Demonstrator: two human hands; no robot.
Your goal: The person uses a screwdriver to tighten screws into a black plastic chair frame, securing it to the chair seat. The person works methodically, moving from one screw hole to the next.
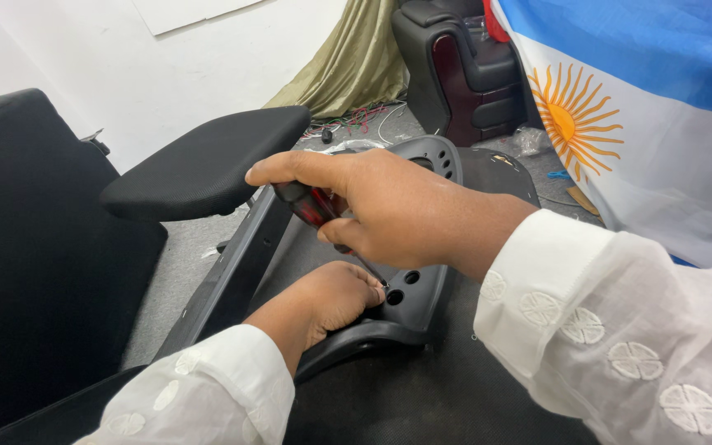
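Screwdriver (316,206) enclosed in right hand's (397,210) grip; left hand (335,297) just below.

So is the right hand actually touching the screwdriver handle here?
Touching. The head view shows the right hand wrapped around the red-and-black screwdriver handle, fingers closed over it with no gap.

it looked like a plain back room used as a makeshift workshop. the wall (125,74) was bare and white, and the floor (183,264) was grey carpet. a tangle of wires (356,119) lay by an olive cloth (356,62). a dark armchair (463,70) stood in the corner, and a blue-and-white flag (644,107) with a sun hung nearby.
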